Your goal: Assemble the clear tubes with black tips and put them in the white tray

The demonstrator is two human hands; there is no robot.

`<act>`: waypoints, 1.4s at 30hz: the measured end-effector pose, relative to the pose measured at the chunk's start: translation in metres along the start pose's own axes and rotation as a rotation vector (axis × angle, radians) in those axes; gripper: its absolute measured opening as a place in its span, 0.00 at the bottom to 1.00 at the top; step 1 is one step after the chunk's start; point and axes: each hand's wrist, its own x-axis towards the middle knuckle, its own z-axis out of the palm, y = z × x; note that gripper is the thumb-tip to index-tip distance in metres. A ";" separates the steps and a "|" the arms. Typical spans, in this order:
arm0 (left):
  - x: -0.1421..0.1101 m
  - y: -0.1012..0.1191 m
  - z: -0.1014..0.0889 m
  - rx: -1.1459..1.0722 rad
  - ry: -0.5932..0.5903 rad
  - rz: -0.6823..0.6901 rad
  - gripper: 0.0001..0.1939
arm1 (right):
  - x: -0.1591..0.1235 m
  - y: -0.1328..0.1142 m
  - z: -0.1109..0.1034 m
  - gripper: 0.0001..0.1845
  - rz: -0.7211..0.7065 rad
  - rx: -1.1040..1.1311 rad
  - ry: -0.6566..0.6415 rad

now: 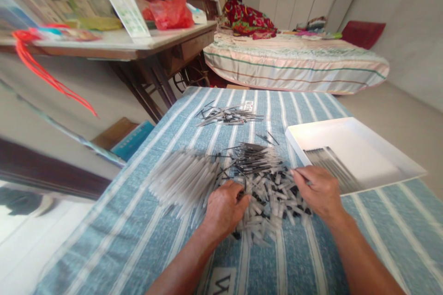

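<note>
My left hand (226, 207) is curled at the inner edge of a heap of small clear and black pen caps (275, 196). Beside it lies a stack of translucent white pen barrels (187, 175). What its fingers hold, if anything, is hidden. On the heap's other side, my right hand (318, 189) has thumb and fingertips pinched together; anything between them is too small to make out. Just beyond the caps is a bundle of thin dark pen refills (254, 156). Finished-looking thin pens (332, 166) lie in a row inside a white shallow box (380, 156) at the right.
A blue striped cloth (138, 221) covers the table. Another loose pile of thin dark sticks (230, 115) lies at its far end. A wooden desk (173, 44) with a red plastic bag (171, 13) stands at left, and a bed (297, 62) is behind.
</note>
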 end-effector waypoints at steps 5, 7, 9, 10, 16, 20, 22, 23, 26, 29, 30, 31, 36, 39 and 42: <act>0.002 -0.006 0.001 -0.032 0.091 -0.028 0.09 | -0.005 -0.014 0.022 0.13 -0.197 0.072 -0.014; 0.004 -0.011 0.000 -0.023 0.143 -0.040 0.09 | -0.006 -0.017 0.027 0.11 -0.215 0.080 -0.044; 0.005 -0.017 -0.002 -0.016 0.201 -0.060 0.09 | -0.006 -0.019 0.030 0.10 -0.213 0.071 -0.060; 0.006 -0.020 -0.003 -0.010 0.227 -0.069 0.10 | -0.006 -0.019 0.032 0.10 -0.210 0.059 -0.065; 0.007 -0.025 -0.012 0.171 0.256 -0.193 0.10 | 0.001 -0.024 0.043 0.13 -0.172 -0.062 -0.138; 0.005 -0.019 -0.013 0.301 0.166 -0.254 0.10 | 0.004 -0.026 0.049 0.12 -0.146 -0.107 -0.199; 0.004 -0.018 -0.012 0.323 0.142 -0.271 0.11 | 0.003 -0.026 0.049 0.10 -0.133 -0.114 -0.218; 0.004 -0.017 -0.012 0.329 0.134 -0.281 0.11 | 0.003 -0.026 0.050 0.09 -0.129 -0.115 -0.223; 0.005 -0.017 -0.014 0.344 0.082 -0.324 0.12 | 0.001 -0.024 0.051 0.08 -0.133 -0.108 -0.218; 0.006 -0.014 -0.019 0.367 0.007 -0.378 0.12 | -0.001 -0.022 0.053 0.08 -0.150 -0.090 -0.186; 0.007 -0.013 -0.020 0.376 -0.015 -0.392 0.12 | -0.002 -0.021 0.053 0.08 -0.158 -0.082 -0.173; 0.007 -0.012 -0.021 0.385 -0.030 -0.403 0.13 | -0.002 -0.020 0.054 0.08 -0.167 -0.071 -0.160; 0.007 -0.010 -0.022 0.402 -0.081 -0.404 0.14 | -0.006 -0.016 0.056 0.09 -0.224 0.007 -0.095; 0.006 -0.013 -0.020 0.393 -0.091 -0.395 0.13 | -0.007 -0.015 0.055 0.09 -0.265 0.062 -0.058; 0.007 -0.015 -0.019 0.376 -0.087 -0.386 0.11 | -0.007 -0.017 0.051 0.09 -0.294 0.118 -0.055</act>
